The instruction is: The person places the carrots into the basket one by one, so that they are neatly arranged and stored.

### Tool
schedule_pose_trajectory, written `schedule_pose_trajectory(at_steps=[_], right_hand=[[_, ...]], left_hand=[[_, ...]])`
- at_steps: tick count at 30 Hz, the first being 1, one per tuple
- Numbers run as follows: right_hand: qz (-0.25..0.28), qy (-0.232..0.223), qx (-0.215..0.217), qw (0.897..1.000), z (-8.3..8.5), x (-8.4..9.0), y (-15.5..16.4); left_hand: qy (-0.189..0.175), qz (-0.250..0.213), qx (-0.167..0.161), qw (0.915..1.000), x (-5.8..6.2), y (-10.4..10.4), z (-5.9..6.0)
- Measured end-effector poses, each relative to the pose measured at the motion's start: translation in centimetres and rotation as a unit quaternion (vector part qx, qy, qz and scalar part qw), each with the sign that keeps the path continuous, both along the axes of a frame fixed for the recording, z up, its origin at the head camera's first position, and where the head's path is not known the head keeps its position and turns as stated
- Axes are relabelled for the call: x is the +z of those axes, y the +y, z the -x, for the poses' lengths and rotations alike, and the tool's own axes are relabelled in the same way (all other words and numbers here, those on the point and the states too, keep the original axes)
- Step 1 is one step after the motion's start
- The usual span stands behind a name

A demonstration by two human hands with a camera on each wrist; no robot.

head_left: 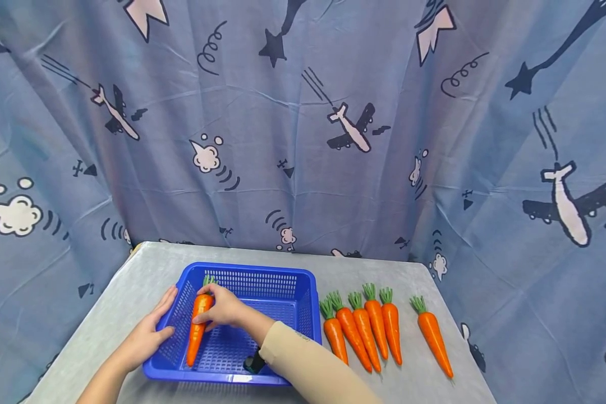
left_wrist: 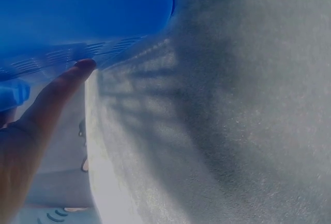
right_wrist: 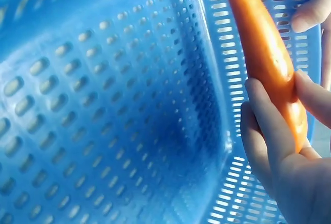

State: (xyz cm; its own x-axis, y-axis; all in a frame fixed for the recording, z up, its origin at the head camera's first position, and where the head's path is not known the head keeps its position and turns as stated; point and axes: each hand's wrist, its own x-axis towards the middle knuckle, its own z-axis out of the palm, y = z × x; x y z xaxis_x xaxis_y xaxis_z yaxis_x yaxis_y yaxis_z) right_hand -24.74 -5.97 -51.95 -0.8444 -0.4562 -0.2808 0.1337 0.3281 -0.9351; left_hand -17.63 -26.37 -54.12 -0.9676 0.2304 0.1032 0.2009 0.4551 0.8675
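Lower left of the head view: I am seeing the right hand (head_left: 225, 308) grasping a carrot (head_left: 198, 328), fingers curled round it, inside the blue basket (head_left: 288, 279); the left hand (head_left: 148, 331), fingers straight, is pressing the basket's outer left wall.
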Motion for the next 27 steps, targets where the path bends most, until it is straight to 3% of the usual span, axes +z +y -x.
schedule_pose_trajectory(at_steps=[4, 12, 21, 27], right_hand=[[0.015, -0.027, -0.011, 0.999, 0.3, -0.7, -0.3], [0.012, -0.065, 0.012, 0.998, 0.5, -2.0, -0.5], [-0.058, 0.001, 0.033, 0.998, 0.2, -1.8, -0.7], [-0.047, -0.028, 0.044, 0.998, 0.1, -1.7, -0.2]], left_hand=[[-0.002, 0.001, 0.003, 1.0000, 0.0, 0.0, 0.0], [0.003, 0.001, 0.004, 1.0000, 0.1, 0.2, 0.0], [-0.006, 0.014, 0.014, 0.9998, 0.4, 0.2, 0.0], [-0.004, 0.015, 0.015, 0.9998, 0.3, 0.2, -0.2]])
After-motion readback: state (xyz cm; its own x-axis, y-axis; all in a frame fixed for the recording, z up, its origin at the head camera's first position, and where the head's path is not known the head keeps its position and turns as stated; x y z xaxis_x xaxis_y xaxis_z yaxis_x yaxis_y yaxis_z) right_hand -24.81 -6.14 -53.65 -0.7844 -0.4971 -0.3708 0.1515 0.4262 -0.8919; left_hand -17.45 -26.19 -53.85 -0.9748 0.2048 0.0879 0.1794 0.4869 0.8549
